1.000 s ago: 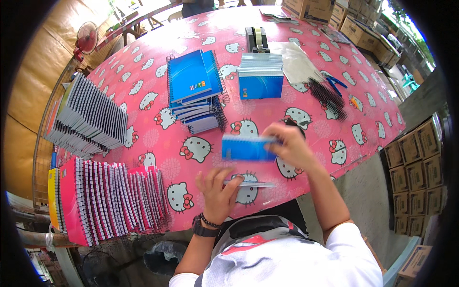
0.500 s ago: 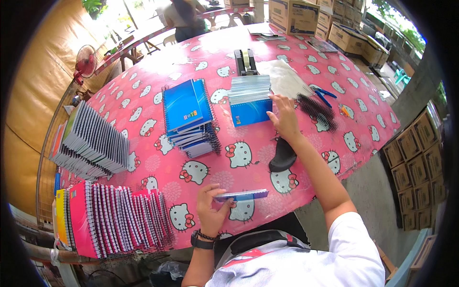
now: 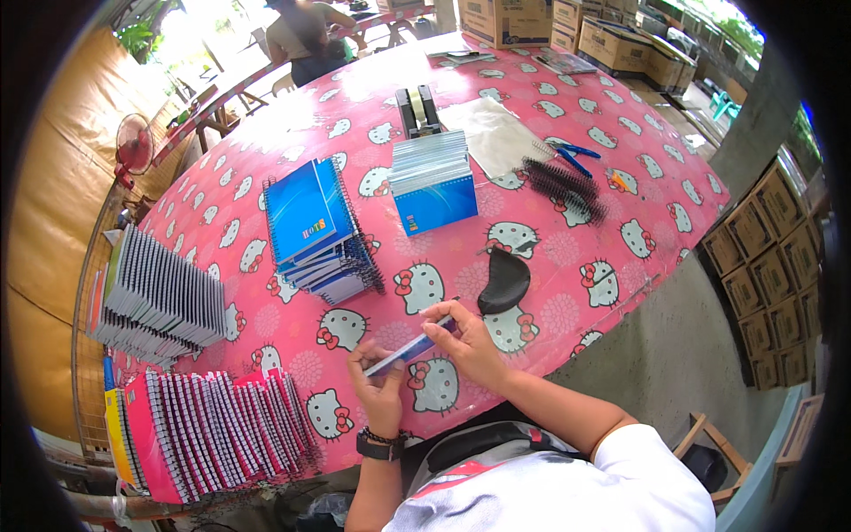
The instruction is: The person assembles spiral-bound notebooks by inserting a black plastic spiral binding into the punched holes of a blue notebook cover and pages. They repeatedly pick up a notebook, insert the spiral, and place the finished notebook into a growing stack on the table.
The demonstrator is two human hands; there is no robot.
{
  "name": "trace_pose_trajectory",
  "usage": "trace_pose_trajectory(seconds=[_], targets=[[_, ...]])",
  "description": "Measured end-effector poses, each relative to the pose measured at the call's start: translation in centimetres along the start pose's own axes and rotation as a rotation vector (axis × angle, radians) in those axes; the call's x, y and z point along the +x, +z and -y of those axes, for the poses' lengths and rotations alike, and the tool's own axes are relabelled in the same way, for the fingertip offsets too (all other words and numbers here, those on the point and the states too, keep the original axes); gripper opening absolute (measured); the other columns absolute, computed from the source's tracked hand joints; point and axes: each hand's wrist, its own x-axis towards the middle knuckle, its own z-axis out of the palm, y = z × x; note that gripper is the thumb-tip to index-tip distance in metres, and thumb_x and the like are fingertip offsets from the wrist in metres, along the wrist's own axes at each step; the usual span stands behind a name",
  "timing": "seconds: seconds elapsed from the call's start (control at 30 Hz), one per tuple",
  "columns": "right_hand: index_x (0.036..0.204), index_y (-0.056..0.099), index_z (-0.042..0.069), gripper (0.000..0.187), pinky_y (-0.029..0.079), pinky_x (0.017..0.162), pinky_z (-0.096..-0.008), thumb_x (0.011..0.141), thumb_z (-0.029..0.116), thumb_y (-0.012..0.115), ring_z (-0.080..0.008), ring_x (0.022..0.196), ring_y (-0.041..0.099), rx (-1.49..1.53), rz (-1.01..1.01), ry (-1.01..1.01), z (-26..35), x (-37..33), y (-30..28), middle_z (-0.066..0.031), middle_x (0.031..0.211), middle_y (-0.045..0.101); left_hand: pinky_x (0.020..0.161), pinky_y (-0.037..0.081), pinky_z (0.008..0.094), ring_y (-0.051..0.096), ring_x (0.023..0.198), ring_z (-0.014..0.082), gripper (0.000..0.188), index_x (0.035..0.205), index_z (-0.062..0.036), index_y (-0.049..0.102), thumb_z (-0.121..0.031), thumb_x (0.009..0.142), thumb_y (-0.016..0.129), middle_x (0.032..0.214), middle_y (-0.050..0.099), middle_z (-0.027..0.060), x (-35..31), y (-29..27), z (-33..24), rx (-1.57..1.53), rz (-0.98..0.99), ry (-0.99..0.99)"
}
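Note:
Close to the table's near edge, my left hand (image 3: 377,381) grips one end of a thin, blue-covered notebook pad (image 3: 401,350), which is held on edge and slanted up to the right. My right hand (image 3: 470,346) pinches its other end. No wire coil can be made out on the pad. Beyond my hands stands a stack of blue-covered pads (image 3: 439,206) with punched holes along the front cover's top. Left of that lies a pile of blue spiral notebooks (image 3: 306,213). A black curved pouch-like object (image 3: 505,282) rests just past my right hand.
Black wire coils (image 3: 563,188) and blue-handled pliers (image 3: 574,160) lie at the right, near a white sheet (image 3: 487,133). A tape dispenser (image 3: 417,113) stands behind the pads. Pink (image 3: 213,434) and black-coiled notebooks (image 3: 164,288) fill the left. Cartons (image 3: 505,22) and another person (image 3: 306,40) are farther back.
My right hand has left the stack of blue pads and come down to the held pad's far end. The pad has tilted up to the right. The whole view has shifted slightly.

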Motion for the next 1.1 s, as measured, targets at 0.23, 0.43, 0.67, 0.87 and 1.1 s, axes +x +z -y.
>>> trace_pose_trajectory(seconds=[0.23,0.43,0.67,0.87,1.1], targets=[[0.104,0.061,0.004,0.018,0.046,0.069,-0.0245,0.092,0.017,0.059,-0.0066,0.078,0.053,-0.110,0.049,-0.125,-0.1,2.1,-0.5,-0.0008,0.086,0.057,0.093,0.036,0.0384,0.060,0.095,0.0237,0.048,0.124,-0.0080,0.055,0.003,0.077,0.061,0.112,0.062,0.0066,0.6,3.8,-3.8,1.113,-0.036,0.703],[0.097,0.067,-0.001,0.020,0.049,0.068,-0.0335,0.088,0.015,0.058,-0.0208,0.073,0.064,-0.724,-0.351,-0.486,3.3,15.5,-12.6,-0.0169,0.080,0.067,0.080,0.038,0.0334,0.061,0.087,0.0182,0.038,0.107,-0.0120,0.068,0.003,0.072,0.061,0.099,0.067,0.0023,1.4,2.0,-3.4,0.985,0.149,0.664],[0.098,0.068,0.008,0.023,0.051,0.078,-0.0407,0.076,0.016,0.069,-0.0298,0.093,0.065,-1.431,-0.438,0.006,-1.4,22.9,-30.1,-0.0123,0.094,0.069,0.076,0.040,0.0340,0.061,0.082,0.0200,0.034,0.102,-0.0122,0.070,0.001,0.072,0.063,0.094,0.067,0.0023,1.4,1.9,-4.2,0.879,0.192,0.664],[0.098,0.064,0.000,0.020,0.049,0.082,-0.0398,0.080,0.006,0.057,-0.0304,0.091,0.064,-1.236,-0.102,-0.057,-0.4,20.2,-28.4,-0.0182,0.093,0.067,0.075,0.040,0.0348,0.059,0.084,0.0211,0.033,0.100,-0.0119,0.070,0.002,0.070,0.064,0.093,0.066,0.0032,1.4,0.7,-4.5,0.870,0.229,0.646],[0.123,0.054,0.006,0.031,0.046,0.072,-0.0289,0.093,0.009,0.049,-0.0178,0.076,0.056,-0.815,-0.244,-0.405,7.1,12.3,-21.2,-0.0067,0.087,0.060,0.072,0.038,0.0342,0.055,0.078,0.0197,0.027,0.098,-0.0139,0.070,-0.008,0.072,0.072,0.084,0.062,-0.0002,0.9,1.2,-3.9,0.855,0.156,0.682]])
